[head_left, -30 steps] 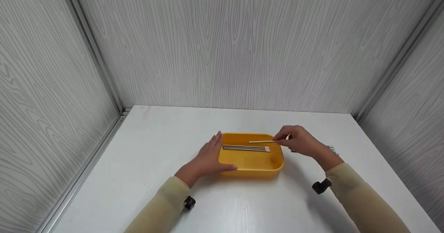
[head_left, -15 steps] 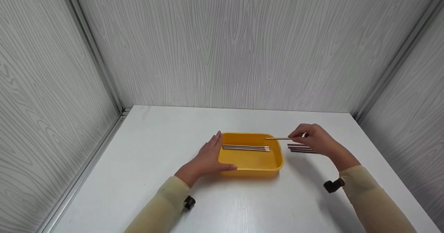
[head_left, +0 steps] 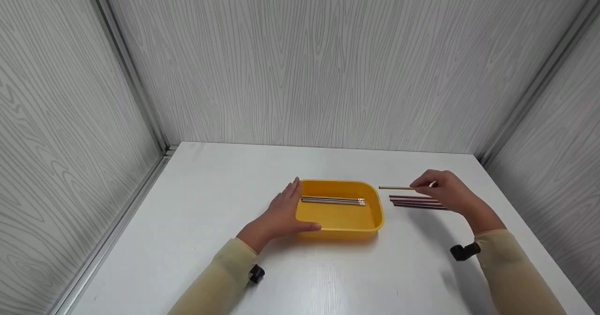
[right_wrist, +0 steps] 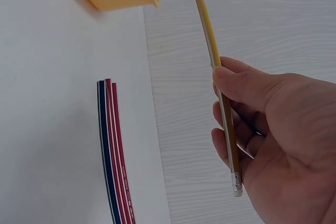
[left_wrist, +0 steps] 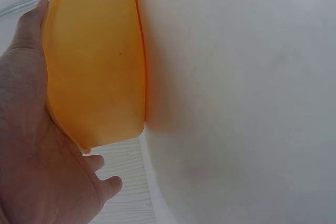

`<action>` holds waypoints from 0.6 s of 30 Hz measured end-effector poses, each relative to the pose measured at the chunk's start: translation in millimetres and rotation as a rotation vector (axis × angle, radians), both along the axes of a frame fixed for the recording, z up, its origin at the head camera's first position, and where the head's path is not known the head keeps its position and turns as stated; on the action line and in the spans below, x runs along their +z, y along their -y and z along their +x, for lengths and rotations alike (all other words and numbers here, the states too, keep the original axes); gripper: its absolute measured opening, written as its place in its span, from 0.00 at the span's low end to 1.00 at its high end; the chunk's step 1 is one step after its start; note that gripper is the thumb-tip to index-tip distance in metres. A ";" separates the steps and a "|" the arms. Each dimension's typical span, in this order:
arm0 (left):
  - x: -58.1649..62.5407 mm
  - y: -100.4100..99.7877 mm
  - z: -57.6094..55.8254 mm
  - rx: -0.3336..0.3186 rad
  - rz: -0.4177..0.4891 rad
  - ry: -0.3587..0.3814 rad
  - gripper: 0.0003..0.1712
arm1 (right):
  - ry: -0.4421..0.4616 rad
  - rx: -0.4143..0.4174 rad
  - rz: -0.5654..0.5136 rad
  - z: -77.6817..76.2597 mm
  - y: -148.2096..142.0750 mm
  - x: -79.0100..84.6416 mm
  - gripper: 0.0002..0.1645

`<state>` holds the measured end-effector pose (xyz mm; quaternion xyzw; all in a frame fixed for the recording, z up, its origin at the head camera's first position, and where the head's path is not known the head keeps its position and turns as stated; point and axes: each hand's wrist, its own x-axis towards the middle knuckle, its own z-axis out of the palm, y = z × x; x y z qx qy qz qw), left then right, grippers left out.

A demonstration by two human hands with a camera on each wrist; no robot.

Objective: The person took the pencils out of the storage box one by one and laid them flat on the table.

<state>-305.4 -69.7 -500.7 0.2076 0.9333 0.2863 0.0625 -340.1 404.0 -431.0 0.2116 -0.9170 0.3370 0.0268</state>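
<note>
1. Left hand (head_left: 276,216): straight fingers spread on the left end of the yellow plastic tray (head_left: 337,219), thumb at its near rim; light, even pressure should steady it.
2. Dark striped pencils (head_left: 332,200) lie inside the tray, best left undisturbed.
3. Yellow eraser-tipped pencil (head_left: 396,188): raised, right of the tray; a level carry should clear the red and dark-blue pencils (head_left: 415,203).
4. Right hand (head_left: 445,192): pinches that yellow pencil; a firm thumb should prevent twisting.

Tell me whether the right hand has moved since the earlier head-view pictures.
Yes. In the head view, the right hand, pinching a pencil, has shifted to the right, away from the yellow container, which has stayed in place.
</note>
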 end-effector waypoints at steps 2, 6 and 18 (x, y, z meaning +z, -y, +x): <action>0.1 0.0 0.4 -0.004 0.005 -0.001 0.82 | -0.010 -0.007 0.002 0.1 -6.4 -1.6 0.08; 0.4 -0.4 0.8 -0.001 0.006 0.004 0.82 | -0.010 -0.021 0.005 -0.8 -19.8 -4.9 0.08; 2.0 -1.1 1.5 0.025 0.003 0.016 0.82 | 0.009 -0.057 0.017 2.6 -48.6 -12.5 0.10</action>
